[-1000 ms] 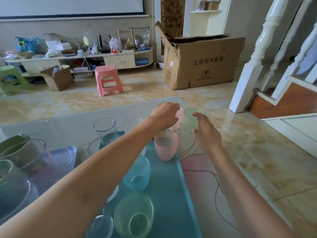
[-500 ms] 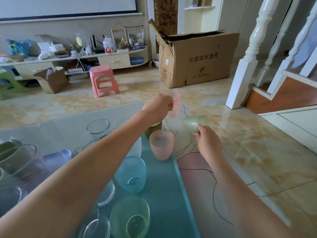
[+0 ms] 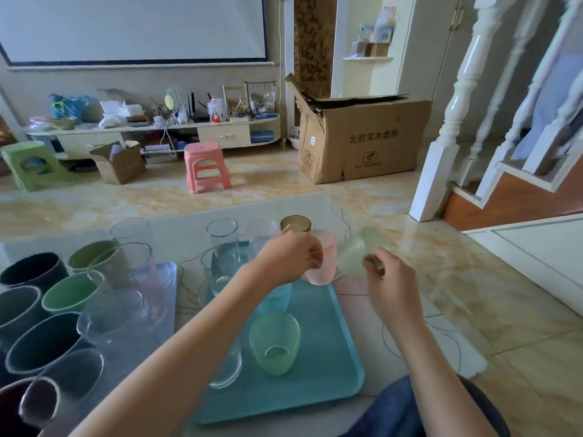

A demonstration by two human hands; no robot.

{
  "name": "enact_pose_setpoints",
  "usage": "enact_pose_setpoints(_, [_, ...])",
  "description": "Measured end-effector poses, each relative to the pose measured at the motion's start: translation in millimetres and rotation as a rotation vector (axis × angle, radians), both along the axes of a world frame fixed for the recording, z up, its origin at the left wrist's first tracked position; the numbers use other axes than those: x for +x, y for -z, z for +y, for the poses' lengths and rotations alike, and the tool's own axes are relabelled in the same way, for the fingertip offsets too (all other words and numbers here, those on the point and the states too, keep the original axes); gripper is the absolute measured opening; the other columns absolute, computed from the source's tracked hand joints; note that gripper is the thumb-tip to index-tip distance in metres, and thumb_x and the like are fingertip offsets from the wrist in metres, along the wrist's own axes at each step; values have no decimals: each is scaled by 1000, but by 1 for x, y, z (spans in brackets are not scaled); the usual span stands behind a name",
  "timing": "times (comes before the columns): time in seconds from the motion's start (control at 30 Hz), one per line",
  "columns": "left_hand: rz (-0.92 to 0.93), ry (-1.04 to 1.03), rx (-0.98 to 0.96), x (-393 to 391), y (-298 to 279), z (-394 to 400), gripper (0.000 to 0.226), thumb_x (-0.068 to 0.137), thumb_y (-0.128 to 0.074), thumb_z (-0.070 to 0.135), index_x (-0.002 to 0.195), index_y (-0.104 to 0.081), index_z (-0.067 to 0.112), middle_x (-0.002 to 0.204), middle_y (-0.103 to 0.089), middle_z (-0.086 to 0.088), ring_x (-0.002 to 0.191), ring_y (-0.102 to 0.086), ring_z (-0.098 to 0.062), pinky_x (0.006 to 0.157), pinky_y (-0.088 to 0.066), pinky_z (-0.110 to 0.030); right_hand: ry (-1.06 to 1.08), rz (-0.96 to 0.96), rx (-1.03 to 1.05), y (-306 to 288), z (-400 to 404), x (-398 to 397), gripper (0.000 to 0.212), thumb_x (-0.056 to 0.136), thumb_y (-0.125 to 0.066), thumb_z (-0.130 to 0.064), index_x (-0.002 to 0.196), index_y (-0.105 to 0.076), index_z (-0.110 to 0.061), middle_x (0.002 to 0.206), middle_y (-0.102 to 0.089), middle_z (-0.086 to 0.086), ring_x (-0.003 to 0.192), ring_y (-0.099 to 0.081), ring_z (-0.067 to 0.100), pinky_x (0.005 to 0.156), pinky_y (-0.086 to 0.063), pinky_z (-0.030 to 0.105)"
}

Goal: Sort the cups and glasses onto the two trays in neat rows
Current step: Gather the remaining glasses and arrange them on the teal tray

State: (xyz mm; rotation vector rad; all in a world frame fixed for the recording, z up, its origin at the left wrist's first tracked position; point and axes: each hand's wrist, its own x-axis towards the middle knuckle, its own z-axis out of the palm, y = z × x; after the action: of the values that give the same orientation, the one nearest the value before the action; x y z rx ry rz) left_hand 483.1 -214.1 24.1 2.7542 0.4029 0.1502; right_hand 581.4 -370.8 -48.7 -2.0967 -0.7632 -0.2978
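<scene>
Head view: the left hand (image 3: 288,257) is curled round the rim of a pink cup (image 3: 322,258), holding it upright just above the far right corner of the teal tray (image 3: 331,357). The right hand (image 3: 389,283) pinches a pale green cup (image 3: 358,255) by one end, tilted over on its side and blurred, in the air just right of the pink one, over the glass desk (image 3: 189,225) beside the tray. On the teal tray a green cup (image 3: 274,345) stands near, a blue cup (image 3: 274,298) behind it is partly hidden by the left arm, and clear glasses (image 3: 222,244) stand along the left side and at the far end. A gold-rimmed cup (image 3: 296,223) stands just beyond the left hand. To the left a second, clear tray (image 3: 168,298) carries dark and green mugs (image 3: 67,294) with more glasses.

The step in hand looks like bringing the two coloured cups onto the teal tray. Next, I judge, the pink cup needs lowering at the far end of the column of coloured cups, and the pale green cup must be turned upright before it is set beside it
</scene>
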Motion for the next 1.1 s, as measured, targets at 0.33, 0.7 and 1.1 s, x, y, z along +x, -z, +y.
enact_pose_setpoints(0.33, [222, -20, 237, -2, 53, -13, 29, 94, -48, 16, 121, -57, 20, 127, -56, -1, 125, -43, -24, 100, -36, -30, -50, 75, -134, 15, -27, -33, 12, 89, -59, -11, 97, -67, -15, 94, -70, 1, 77, -62, 19, 65, -43, 25])
enact_pose_setpoints(0.7, [-54, -10, -177, -36, 38, 3, 53, 77, -42, -13, 121, -61, 10, 118, -66, -5, 111, -58, -16, 94, -42, -20, -289, 93, -270, 17, -34, -63, 19, 86, -60, -18, 102, -69, -23, 93, -63, -7, 80, -56, 10, 72, -49, 23])
enact_pose_setpoints(1.1, [-583, -399, -230, -113, 47, 27, 48, 78, -35, -16, 107, -65, 7, 110, -68, -7, 101, -60, -17, 87, -38, -16, -237, 103, -168, 10, -39, -89, 20, 94, -48, -29, 109, -60, -25, 106, -53, -9, 66, -54, 8, 61, -46, 25])
